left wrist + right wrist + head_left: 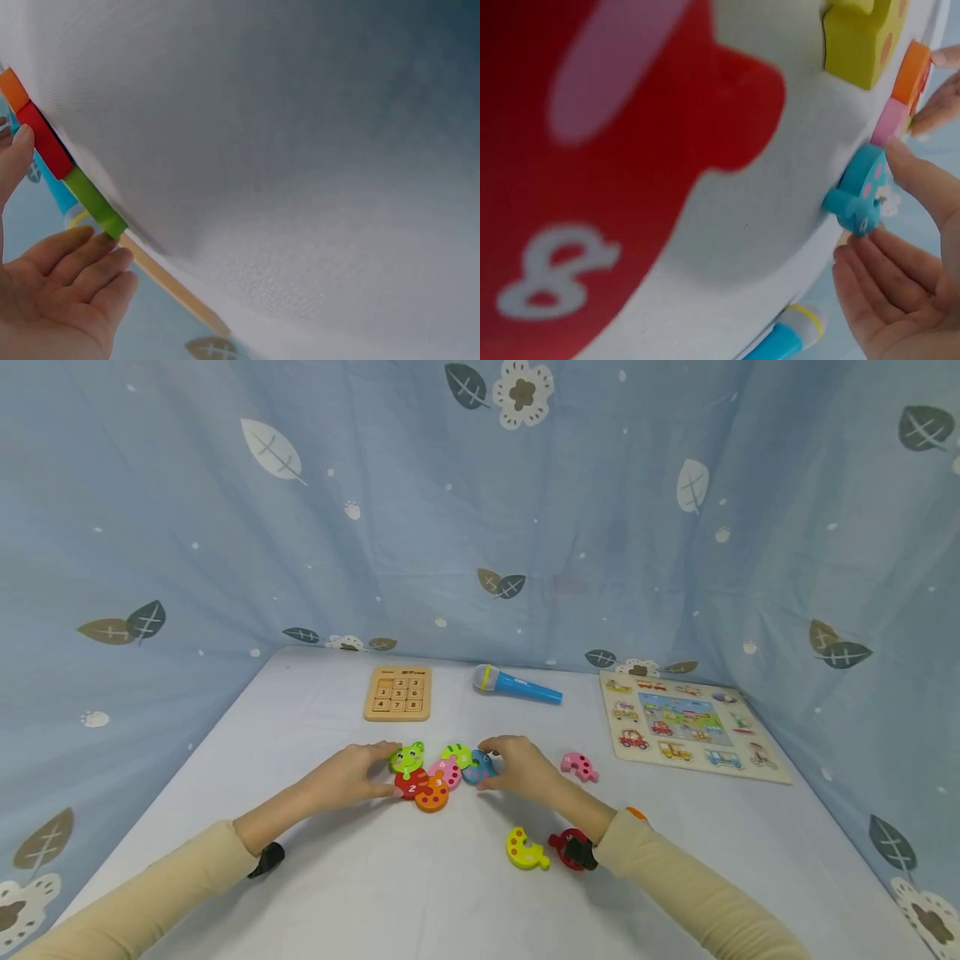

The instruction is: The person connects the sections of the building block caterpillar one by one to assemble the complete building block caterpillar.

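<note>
- The left hand point(348, 777) is spread, thumb well apart from the fingers; the thumb touches the side of the red 2 point(412, 784) and the fingertips are at the edge of the green head point(407, 758).
- The right hand point(525, 768) pinches the blue piece point(480, 768), thumb at its near end and fingers at its far end.
- Between the two hands lies the caterpillar, flat on the desk point(420, 885): just right of the left hand come the head and the red 2, then the orange piece point(431, 797), the pink 4 point(446, 772) and the green piece point(456, 753), with the blue piece last, at the right hand.
- Blue and green look to be touching; I cannot tell whether they interlock.
- Just right of the right hand is a loose pink piece point(580, 766).
- Nearer the person than the right hand lie the yellow piece point(522, 849) and, partly hidden by the wrist, the red 8 point(615, 180).
- Beyond the left hand is the number board point(397, 694); beyond the right, the microphone point(532, 687).
- Farther out to the right hand's right is the picture board point(693, 760).
</note>
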